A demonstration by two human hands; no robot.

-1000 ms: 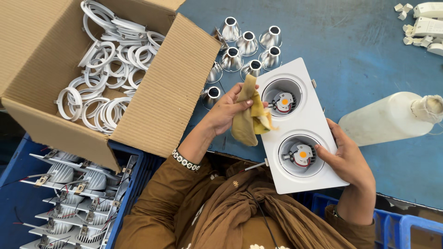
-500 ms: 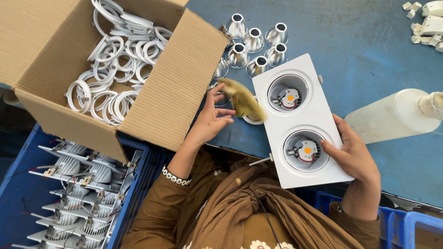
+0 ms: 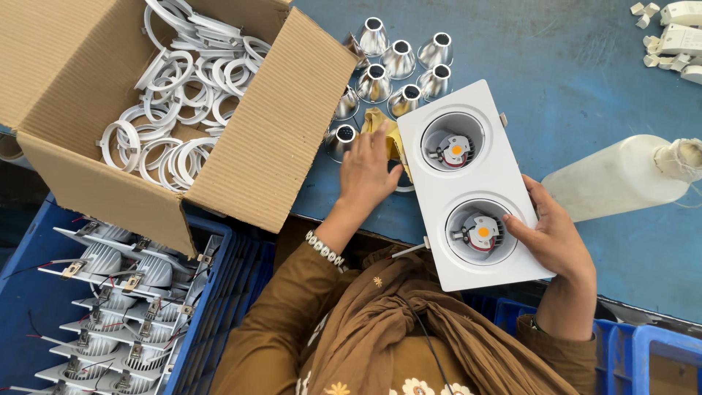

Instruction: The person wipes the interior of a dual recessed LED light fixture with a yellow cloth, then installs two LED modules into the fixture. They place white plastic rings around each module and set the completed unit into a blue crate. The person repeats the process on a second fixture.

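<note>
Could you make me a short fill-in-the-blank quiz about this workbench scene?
1. The right hand holds a white fixture with ____ round lamp openings.
2. The left hand rests on a ____ cloth.
3. The cardboard box is full of white ____.

Missing words: two; yellow; rings

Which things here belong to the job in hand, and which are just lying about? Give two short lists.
In hand:
- white twin lamp frame, held by the right hand
- yellow cloth, under the left hand

Lying about:
- cardboard box of white rings
- silver reflectors
- white bottle
- blue crate of lamp parts
</note>
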